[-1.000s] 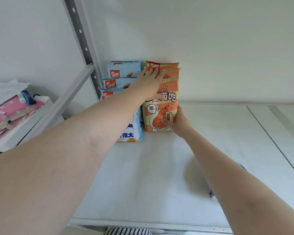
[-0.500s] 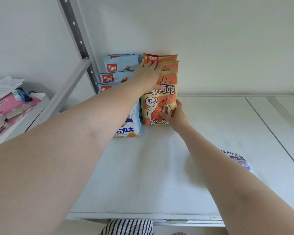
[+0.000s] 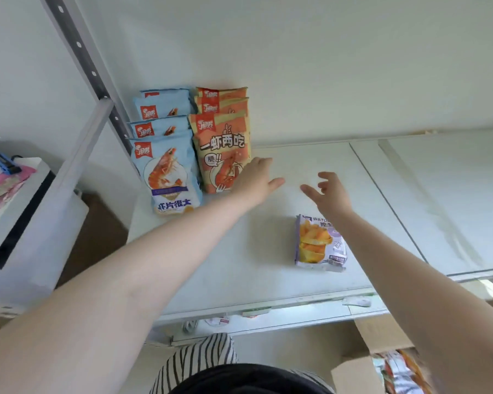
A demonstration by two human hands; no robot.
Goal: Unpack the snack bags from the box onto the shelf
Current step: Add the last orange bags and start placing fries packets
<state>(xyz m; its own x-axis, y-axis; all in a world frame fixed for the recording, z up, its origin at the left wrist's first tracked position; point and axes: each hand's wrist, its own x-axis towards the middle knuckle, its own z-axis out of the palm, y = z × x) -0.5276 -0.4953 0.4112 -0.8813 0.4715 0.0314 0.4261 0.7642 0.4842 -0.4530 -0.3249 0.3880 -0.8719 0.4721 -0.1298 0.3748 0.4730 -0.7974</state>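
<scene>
Two hands: left hand (image 3: 255, 180) and right hand (image 3: 329, 193) empty, fingers loose.
Orange bags (image 3: 222, 137): upright, far left, beside blue bags (image 3: 162, 155) to save space.
Purple bag (image 3: 319, 243): flat, unsorted.
Box (image 3: 382, 362): near right, below shelf (image 3: 239, 265).

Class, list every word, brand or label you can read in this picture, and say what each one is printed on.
"一虾两吃" and "脆!!": front orange snack bag.
"虾片很大": front blue snack bag.
"WATU...", cut off by the right arm: purple chip bag.
Red brand logos on the blue and orange bags: too blurred to read.
Small print on the purple bag and the shelf-edge stickers: too small.
</scene>
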